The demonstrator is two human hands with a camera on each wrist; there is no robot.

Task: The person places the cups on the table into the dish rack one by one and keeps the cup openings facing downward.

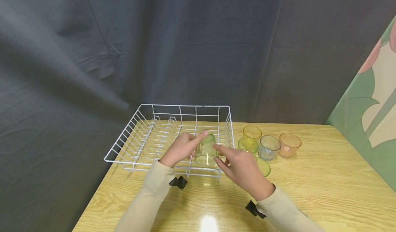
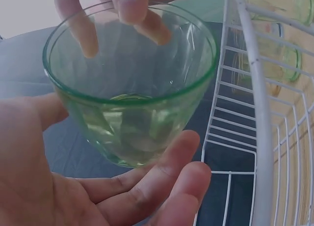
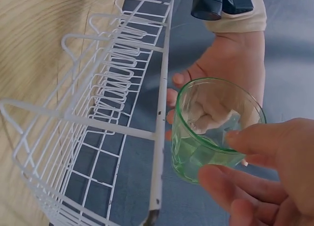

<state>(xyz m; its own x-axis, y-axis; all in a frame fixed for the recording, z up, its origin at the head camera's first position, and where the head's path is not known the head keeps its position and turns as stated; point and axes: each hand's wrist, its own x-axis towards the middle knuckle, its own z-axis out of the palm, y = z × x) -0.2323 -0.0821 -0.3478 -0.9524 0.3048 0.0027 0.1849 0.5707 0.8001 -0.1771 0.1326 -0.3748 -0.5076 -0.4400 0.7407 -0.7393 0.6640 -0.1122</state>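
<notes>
A green glass cup (image 1: 206,151) is held between both hands, over the front right part of a white wire dish rack (image 1: 167,105). In the head view its wide rim points down and its narrow base up. My left hand (image 1: 182,147) holds the cup from the left, with fingers around its side and base in the left wrist view. From the other side, my right hand (image 1: 244,166) pinches the rim; the right wrist view shows its fingers (image 3: 260,140) at the rim, the left hand behind the glass.
Right of the rack stand several glass cups: a yellow one (image 1: 252,131), a yellow-green one (image 1: 248,145), a bluish one (image 1: 270,147), an orange one (image 1: 289,145) and a green one (image 1: 263,166) partly behind my right hand. A dark curtain (image 1: 198,46) hangs behind the wooden table (image 1: 325,184).
</notes>
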